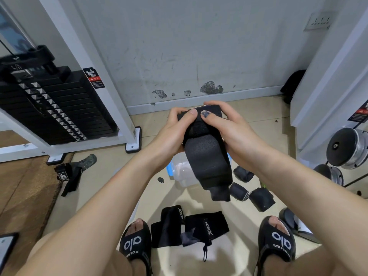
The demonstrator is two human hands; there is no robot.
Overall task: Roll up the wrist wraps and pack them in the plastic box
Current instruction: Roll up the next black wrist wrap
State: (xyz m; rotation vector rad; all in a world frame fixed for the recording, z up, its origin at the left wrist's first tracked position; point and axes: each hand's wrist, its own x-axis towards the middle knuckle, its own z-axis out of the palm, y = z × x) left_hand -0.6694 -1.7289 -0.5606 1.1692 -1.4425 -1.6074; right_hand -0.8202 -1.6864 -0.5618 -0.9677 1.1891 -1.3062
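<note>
Both hands hold one black wrist wrap up in front of me. My left hand grips its rolled upper end from the left, thumb on top. My right hand grips the same end from the right, thumb pressed beside the other. The loose tail hangs down toward the floor. Below it, partly hidden, stands the clear plastic box with blue clips. Three rolled black wraps lie to the box's right. Unrolled black wraps lie flat between my feet.
A white weight machine with a black plate stack stands at the left. A black lifting strap lies near its foot. Chrome dumbbells sit at the right beside a white frame. My sandalled feet flank the unrolled wraps.
</note>
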